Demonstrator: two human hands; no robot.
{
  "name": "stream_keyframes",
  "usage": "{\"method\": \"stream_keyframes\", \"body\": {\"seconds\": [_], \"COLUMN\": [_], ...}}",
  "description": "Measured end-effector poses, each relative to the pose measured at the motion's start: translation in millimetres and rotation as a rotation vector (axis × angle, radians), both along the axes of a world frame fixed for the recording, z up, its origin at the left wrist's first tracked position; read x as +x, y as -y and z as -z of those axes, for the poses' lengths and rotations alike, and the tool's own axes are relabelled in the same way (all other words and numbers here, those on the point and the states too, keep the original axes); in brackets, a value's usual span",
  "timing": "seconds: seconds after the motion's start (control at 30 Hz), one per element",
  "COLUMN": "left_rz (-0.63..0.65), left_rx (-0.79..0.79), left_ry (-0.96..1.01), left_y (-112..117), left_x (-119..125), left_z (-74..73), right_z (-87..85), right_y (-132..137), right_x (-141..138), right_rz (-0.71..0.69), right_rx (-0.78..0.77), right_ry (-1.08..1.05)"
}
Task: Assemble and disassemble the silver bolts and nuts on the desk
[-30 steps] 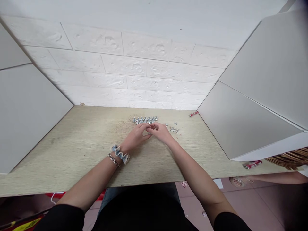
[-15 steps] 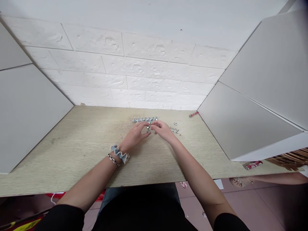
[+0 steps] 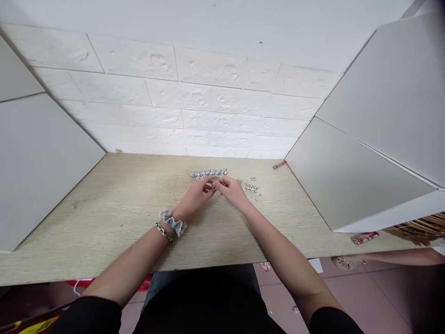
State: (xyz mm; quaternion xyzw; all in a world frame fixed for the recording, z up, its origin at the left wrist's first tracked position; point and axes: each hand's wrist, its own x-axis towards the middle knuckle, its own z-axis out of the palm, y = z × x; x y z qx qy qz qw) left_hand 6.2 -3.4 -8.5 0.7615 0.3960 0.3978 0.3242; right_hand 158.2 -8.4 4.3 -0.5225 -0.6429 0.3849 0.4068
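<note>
My left hand (image 3: 197, 195) holds a small metal bolt (image 3: 213, 187) between thumb and fingers, just above the tabletop. The fingers of my right hand (image 3: 232, 190) are pinched together at the same bolt, and they hide most of it. Behind my hands, several bolts with nuts and washers (image 3: 204, 172) stand upright in rows. To the right of my right hand lie a nut (image 3: 240, 180), a flat washer (image 3: 253, 178) and a few bare bolts (image 3: 251, 188).
The pale wooden tabletop (image 3: 114, 208) ends at a white brick-patterned wall (image 3: 198, 97). Grey panels (image 3: 45, 171) flank it on both sides. Red cylinders (image 3: 279, 164) lie to the right, near a wicker item (image 3: 417, 229). Another person's arm (image 3: 399, 256) shows below the table edge.
My right fingers have moved left onto the bolt, which now shows less and looks tilted. A nut beside my right hand has come into clearer view.
</note>
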Motion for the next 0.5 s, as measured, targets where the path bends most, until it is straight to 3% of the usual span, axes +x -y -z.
{"method": "stream_keyframes", "body": {"seconds": [0.1,0.2,0.5], "left_rz": [0.016,0.027,-0.001], "left_rx": [-0.253,-0.401,-0.589], "left_ry": [0.204,0.333,0.527], "left_y": [-1.9,-3.0,-1.8], "left_x": [4.1,5.8,2.6], "left_z": [2.5,3.5,-5.9], "right_z": [2.0,3.6,0.6], "right_y": [0.0,-1.3,-2.1], "right_x": [-1.3,-1.1,2.0], "right_rz": [0.002,-0.027,-0.071], "right_rx": [0.014,0.005,0.025], "right_ry": [-0.008,-0.039,-0.031]}}
